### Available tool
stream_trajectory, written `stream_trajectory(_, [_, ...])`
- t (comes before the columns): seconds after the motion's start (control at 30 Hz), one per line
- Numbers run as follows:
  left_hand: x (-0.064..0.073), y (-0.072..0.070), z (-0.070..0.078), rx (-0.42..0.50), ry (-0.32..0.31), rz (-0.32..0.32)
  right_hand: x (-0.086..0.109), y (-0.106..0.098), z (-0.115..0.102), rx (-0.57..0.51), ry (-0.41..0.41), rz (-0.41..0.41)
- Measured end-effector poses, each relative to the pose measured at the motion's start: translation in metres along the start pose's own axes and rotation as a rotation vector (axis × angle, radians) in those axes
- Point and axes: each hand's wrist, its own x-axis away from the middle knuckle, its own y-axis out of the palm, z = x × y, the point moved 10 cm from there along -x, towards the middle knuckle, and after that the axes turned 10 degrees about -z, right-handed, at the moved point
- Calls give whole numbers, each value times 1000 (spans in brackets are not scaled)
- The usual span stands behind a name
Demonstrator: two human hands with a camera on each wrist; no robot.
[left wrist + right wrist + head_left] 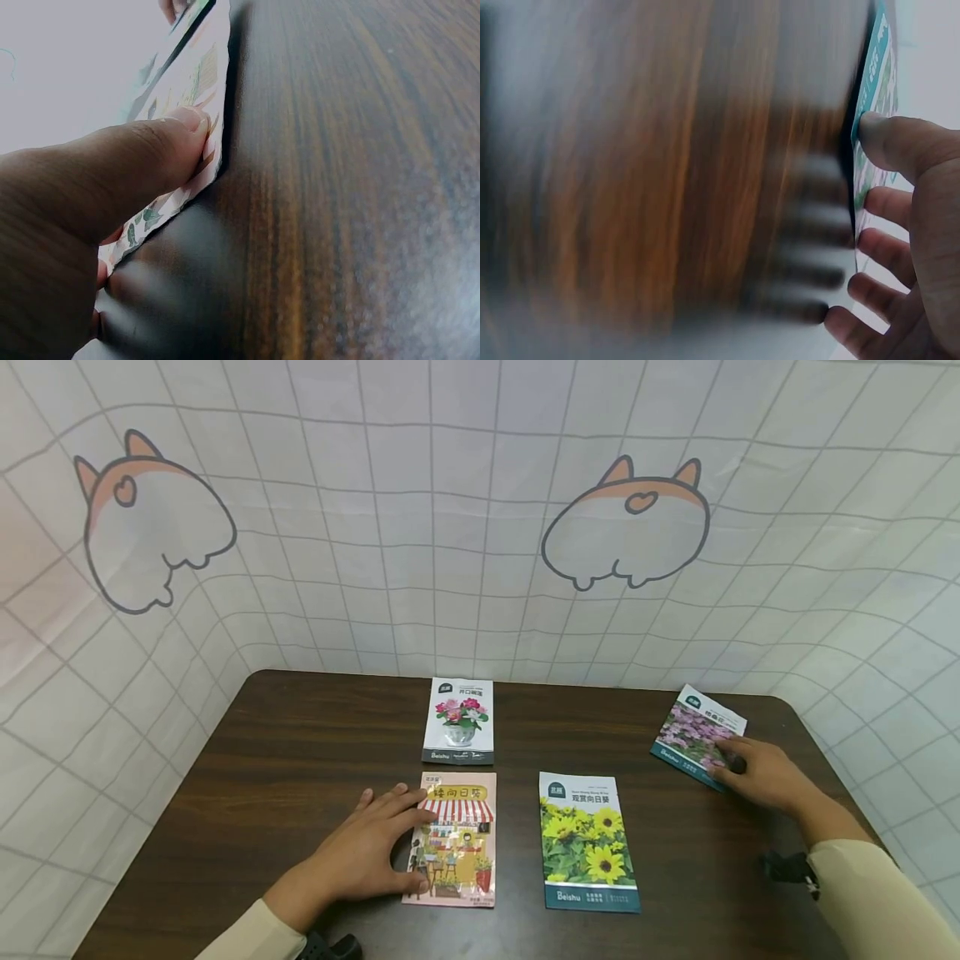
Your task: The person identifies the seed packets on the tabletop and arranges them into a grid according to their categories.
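Note:
A pink seed packet [454, 839] with a striped-awning picture lies flat near the front of the table. My left hand [367, 847] rests on its left edge, fingers at the upper part and thumb at the lower corner. The left wrist view shows the thumb [161, 146] pressing on the packet's face. At the right, a seed packet with purple flowers [686, 735] lies tilted. My right hand [765, 777] touches its right side, fingers extended; in the right wrist view the thumb [889, 139] meets its teal border. Between the hands lies a yellow sunflower seed packet [588, 843].
Behind the pink packet, a seed packet with pink potted flowers [458, 722] lies near the back edge of the dark wooden table [300, 735]. A white gridded curtain [390, 543] with cartoon animal prints hangs behind and along both sides.

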Motion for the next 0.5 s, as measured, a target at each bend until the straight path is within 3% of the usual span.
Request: stream_trajectory(0.5, [-1, 0, 0, 2, 3, -12, -19, 0, -56, -24, -124, -11])
